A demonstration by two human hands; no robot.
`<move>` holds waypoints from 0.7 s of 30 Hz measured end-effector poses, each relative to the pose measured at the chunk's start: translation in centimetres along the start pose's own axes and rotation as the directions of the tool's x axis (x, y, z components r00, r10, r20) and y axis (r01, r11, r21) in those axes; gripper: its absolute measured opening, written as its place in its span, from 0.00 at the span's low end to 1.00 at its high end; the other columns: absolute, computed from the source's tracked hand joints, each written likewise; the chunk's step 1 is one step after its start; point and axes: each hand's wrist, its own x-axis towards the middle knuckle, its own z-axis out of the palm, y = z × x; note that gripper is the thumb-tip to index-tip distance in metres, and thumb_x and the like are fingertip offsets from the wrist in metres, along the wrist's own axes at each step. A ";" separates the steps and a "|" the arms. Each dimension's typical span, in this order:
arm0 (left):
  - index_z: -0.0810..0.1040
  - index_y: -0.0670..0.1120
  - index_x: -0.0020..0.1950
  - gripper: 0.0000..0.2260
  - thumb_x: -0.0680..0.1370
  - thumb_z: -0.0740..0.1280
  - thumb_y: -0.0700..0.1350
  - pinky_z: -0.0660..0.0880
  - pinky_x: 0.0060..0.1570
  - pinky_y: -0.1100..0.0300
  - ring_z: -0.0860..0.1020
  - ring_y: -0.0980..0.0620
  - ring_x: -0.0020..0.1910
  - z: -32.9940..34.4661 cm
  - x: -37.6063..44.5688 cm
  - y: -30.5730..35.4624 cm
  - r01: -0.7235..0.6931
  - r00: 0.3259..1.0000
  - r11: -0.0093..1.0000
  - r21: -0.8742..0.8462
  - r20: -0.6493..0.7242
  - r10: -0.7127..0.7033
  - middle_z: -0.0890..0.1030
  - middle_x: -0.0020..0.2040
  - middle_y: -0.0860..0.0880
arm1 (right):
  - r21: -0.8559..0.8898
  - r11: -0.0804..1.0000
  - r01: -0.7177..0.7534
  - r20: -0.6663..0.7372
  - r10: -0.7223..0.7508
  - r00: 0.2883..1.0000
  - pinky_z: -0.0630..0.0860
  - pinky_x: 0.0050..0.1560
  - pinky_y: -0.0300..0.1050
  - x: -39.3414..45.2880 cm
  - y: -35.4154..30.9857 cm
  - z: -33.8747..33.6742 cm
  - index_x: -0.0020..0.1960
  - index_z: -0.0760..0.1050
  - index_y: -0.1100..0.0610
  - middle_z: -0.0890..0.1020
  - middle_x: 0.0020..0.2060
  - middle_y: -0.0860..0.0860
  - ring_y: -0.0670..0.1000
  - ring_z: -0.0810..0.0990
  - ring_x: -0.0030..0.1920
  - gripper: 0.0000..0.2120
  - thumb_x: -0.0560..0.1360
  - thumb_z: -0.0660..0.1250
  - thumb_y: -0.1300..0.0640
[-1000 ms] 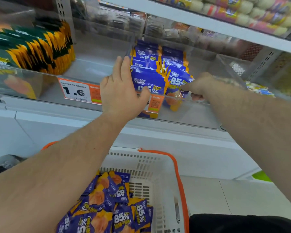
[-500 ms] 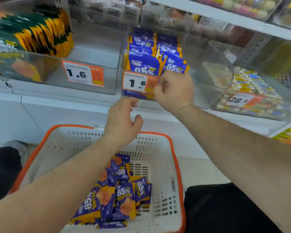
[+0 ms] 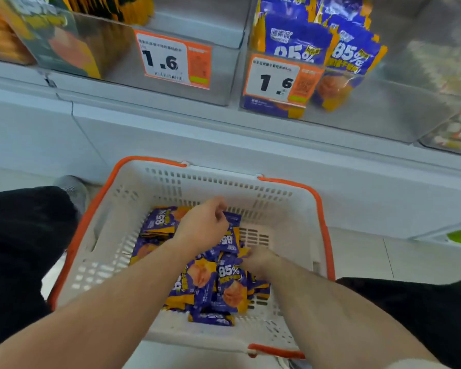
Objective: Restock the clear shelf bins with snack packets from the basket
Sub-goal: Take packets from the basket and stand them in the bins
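A view from a head-worn camera looking down at a shop shelf and a basket on the floor. At upper left, a clear bin holds green and yellow packets, with an orange-edged price label reading 1.6 on the shelf front beside it. To its right, a second clear bin holds upright purple and yellow snack packets marked 85%, behind another 1.6 label. Below, a white basket with orange handles sits between the person's dark-clothed legs; a grey shoe shows at its left. A loose heap of the same purple packets lies in the basket's middle. The left hand reaches over the heap with fingers curled in; it seems to pinch the top edge of a packet, though blur makes the grip uncertain. Just to the right and lower, the right hand is down among the packets, its fingers hidden, so I cannot tell whether it holds anything.
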 end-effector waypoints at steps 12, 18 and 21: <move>0.71 0.51 0.63 0.12 0.80 0.61 0.43 0.75 0.40 0.58 0.76 0.59 0.43 1.0 0.4 -1.1 0.090 0.994 0.995 -0.039 0.069 -0.087 0.75 0.47 0.61 | 0.456 0.870 -0.188 0.021 0.201 0.979 0.72 0.31 0.44 1.8 -0.7 3.0 0.36 0.66 0.58 0.72 0.28 0.55 0.54 0.74 0.31 0.16 0.75 0.72 0.58; 0.72 0.51 0.61 0.11 0.80 0.61 0.42 0.75 0.37 0.57 0.76 0.56 0.41 0.6 0.0 -0.6 0.114 0.992 0.988 -0.103 0.062 -0.108 0.76 0.47 0.59 | 0.393 0.916 -0.087 -0.006 0.097 0.995 0.73 0.42 0.42 1.0 -0.2 2.1 0.36 0.67 0.51 0.72 0.35 0.48 0.46 0.71 0.33 0.14 0.76 0.67 0.61; 0.71 0.51 0.60 0.09 0.80 0.61 0.42 0.74 0.31 0.59 0.75 0.54 0.35 0.2 0.1 0.1 0.140 0.990 0.975 -0.175 0.044 -0.135 0.77 0.48 0.53 | 0.272 0.961 -0.050 -0.163 0.098 0.982 0.71 0.34 0.40 -0.3 -0.1 -1.4 0.36 0.69 0.54 0.71 0.34 0.50 0.49 0.72 0.34 0.11 0.76 0.63 0.61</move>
